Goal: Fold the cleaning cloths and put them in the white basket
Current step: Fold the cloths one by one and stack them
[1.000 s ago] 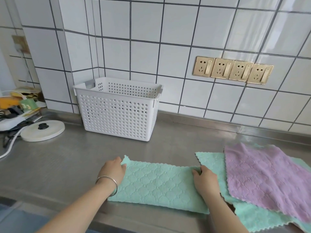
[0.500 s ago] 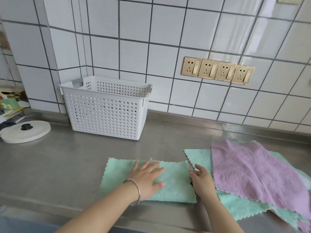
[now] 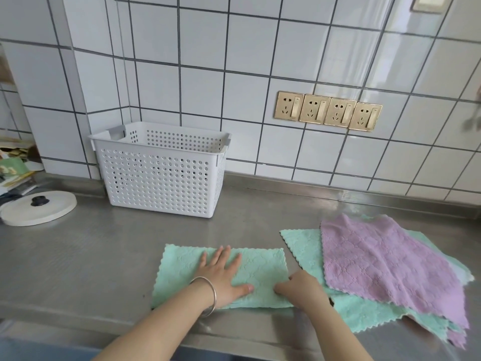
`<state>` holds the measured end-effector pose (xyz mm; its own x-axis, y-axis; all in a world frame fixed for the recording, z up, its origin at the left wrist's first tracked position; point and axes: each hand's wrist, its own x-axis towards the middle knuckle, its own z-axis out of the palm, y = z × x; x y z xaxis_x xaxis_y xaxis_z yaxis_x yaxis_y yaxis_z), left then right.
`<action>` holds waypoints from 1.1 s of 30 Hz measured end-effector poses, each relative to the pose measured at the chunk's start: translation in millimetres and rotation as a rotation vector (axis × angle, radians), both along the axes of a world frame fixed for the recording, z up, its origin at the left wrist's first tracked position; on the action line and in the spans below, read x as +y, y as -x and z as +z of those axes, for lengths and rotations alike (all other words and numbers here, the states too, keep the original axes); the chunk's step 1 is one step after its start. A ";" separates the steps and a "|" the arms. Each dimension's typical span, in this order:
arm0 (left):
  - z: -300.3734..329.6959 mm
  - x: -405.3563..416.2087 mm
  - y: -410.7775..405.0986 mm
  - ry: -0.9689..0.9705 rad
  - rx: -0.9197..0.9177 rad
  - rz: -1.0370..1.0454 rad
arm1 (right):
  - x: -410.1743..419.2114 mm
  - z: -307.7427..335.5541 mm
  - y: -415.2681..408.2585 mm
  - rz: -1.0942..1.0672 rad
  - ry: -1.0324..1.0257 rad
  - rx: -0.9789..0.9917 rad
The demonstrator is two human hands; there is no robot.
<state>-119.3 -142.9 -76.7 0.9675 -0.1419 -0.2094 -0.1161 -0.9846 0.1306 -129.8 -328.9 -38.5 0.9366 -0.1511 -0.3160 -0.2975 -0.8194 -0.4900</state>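
Head view: green cloth [image 3: 260, 267] lengthwise left-right

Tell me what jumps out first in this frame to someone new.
The two hands at the near edge of the steel counter: the left hand lies flat on a folded green cloth, the right hand pinches its right edge. Next, the purple cloth on the loose pile to the right, then the white basket at the tiled wall, left of the gold sockets.

1. You have a round white lid [image 3: 39, 208] with a black knob lying flat on the steel bench [image 3: 104, 256], far left.
2. Four gold sockets [image 3: 327, 111] line your tiled wall [image 3: 234, 61].
3. Papers [image 3: 14, 168] are piled at your left edge.
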 end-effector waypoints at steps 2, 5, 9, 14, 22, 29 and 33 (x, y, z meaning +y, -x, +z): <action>8.2 -2.6 -1.0 0.061 0.020 0.044 | 4.4 -2.1 7.3 0.002 0.042 -0.102; 25.7 -12.1 -1.3 0.392 -0.046 0.149 | 21.0 1.7 16.1 -0.014 0.199 -0.463; 57.0 -12.5 -1.7 1.019 -0.025 0.395 | 59.7 1.6 20.2 0.230 0.308 -0.976; 64.0 22.7 -1.2 0.942 -0.082 0.515 | 96.1 -13.8 25.9 0.489 0.089 -1.069; 52.8 84.5 9.1 0.757 -0.139 0.613 | 104.0 -27.4 30.8 0.640 0.033 -0.631; 28.9 100.0 15.7 0.706 -0.084 0.678 | 107.1 -28.2 31.0 0.681 0.077 -0.492; 20.6 101.5 21.3 0.667 -0.098 0.707 | 107.3 -32.2 30.9 0.689 0.080 -0.487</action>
<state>-140.7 -41.4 -56.1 0.8838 0.4178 -0.2106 0.4328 -0.5591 0.7072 -160.7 -221.7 -70.7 0.8564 0.4986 0.1342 0.5104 -0.7778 -0.3669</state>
